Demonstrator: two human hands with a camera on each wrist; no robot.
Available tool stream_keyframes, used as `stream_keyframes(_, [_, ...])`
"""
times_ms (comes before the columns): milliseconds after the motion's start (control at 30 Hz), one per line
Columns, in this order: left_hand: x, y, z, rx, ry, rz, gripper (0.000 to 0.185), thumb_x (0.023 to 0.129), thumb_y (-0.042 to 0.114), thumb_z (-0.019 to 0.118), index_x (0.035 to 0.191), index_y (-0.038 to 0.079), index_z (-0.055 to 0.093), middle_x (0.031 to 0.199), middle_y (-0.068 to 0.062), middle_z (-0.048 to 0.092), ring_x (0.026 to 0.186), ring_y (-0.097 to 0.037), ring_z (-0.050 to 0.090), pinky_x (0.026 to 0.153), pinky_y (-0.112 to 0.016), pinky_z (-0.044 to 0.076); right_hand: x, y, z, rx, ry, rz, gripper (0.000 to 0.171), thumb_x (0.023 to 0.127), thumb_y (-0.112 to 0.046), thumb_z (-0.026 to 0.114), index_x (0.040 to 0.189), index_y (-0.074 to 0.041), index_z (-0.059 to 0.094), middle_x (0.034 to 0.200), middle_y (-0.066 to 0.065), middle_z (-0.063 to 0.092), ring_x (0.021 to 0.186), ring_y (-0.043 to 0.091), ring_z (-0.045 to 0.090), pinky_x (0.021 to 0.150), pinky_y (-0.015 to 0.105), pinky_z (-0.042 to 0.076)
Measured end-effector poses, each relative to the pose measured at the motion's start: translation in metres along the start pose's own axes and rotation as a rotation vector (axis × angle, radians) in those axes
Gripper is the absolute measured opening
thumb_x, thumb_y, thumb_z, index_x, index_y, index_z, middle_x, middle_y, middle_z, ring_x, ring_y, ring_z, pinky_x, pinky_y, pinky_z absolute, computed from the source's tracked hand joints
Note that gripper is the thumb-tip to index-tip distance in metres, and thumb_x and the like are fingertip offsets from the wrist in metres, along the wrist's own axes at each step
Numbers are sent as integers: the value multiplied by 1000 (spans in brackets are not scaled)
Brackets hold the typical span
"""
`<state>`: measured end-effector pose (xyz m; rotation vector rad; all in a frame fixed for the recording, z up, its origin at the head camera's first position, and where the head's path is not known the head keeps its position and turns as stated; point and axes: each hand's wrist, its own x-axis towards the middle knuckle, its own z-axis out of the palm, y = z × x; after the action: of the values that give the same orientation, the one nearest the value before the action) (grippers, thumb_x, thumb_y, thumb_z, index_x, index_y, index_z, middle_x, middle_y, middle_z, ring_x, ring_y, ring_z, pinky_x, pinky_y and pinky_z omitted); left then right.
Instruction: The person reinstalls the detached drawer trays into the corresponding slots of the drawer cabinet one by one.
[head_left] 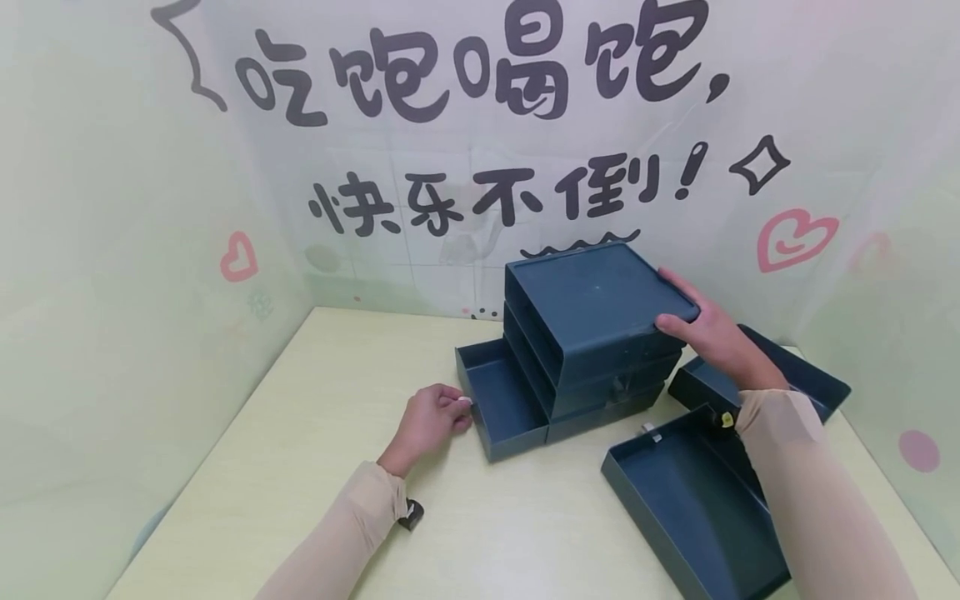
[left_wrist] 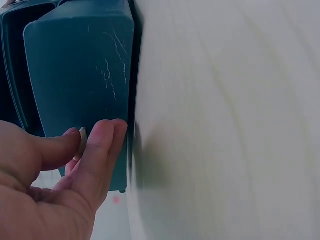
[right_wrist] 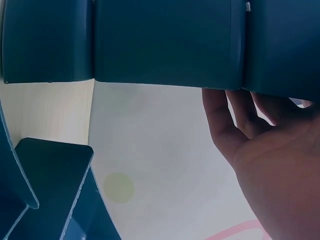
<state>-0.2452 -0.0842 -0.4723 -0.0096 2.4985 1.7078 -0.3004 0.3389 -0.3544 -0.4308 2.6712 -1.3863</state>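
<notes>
A dark blue drawer cabinet (head_left: 600,300) stands on the table, with its open slots facing left. From its bottom slot a drawer (head_left: 506,400) sticks out to the left. My left hand (head_left: 429,423) pinches the small pale knob (left_wrist: 82,142) on that drawer's front between thumb and fingers. At the cabinet's top right side, my right hand (head_left: 716,333) grips the edge, its thumb on the near corner and other fingers toward the far side. The right wrist view shows those fingers (right_wrist: 218,112) against the cabinet's dark wall; their tips are partly hidden.
A loose blue drawer (head_left: 693,500) with a pale knob lies on the table right of the cabinet. Another loose drawer (head_left: 806,375) leans tilted behind it, partly hidden by the right forearm. A printed wall sheet (head_left: 420,275) rises behind the table (head_left: 300,433).
</notes>
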Motion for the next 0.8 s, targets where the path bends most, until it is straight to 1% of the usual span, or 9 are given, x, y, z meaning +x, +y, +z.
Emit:
stream_keyframes(167, [4,2,2,14,10,-20,21,98,11,64,111,-5,64,93,-18,79,77,-19,77,70,-23,55,-1,-1,-1,-1,-5,-14,79,102,-46,52,164,-38,5,172,17,6,150,51,20,114,77,20])
stream_keyframes(267, [7,3,3,18,15,-28,20,98,11,64,111,-5,65,93,-17,79,77,-19,77,71,-24,55,-1,-1,0,6,-6,-20,79,102,-46,52,165,-36,5,172,18,6,150,51,21,114,77,20])
stream_keyframes(467, [13,2,7,24,3,-25,19,98,11,64,110,-4,64,93,-18,79,78,-20,77,70,-24,56,-2,-1,-1,13,-3,-41,79,102,-45,52,165,-32,6,172,18,8,150,51,22,115,76,20])
stream_keyframes(633, [16,3,9,41,-13,-17,21,99,12,64,111,-5,64,93,-17,79,78,-20,77,69,-23,55,-3,-1,0,20,4,-42,79,102,-45,53,165,-33,7,171,18,8,149,50,22,115,76,20])
stream_keyframes(800, [17,5,10,77,-21,-13,21,99,13,63,112,-4,64,91,-15,79,77,-18,76,68,-21,53,-3,-2,2,28,7,-43,79,101,-44,54,165,-34,8,170,18,10,148,49,24,116,75,21])
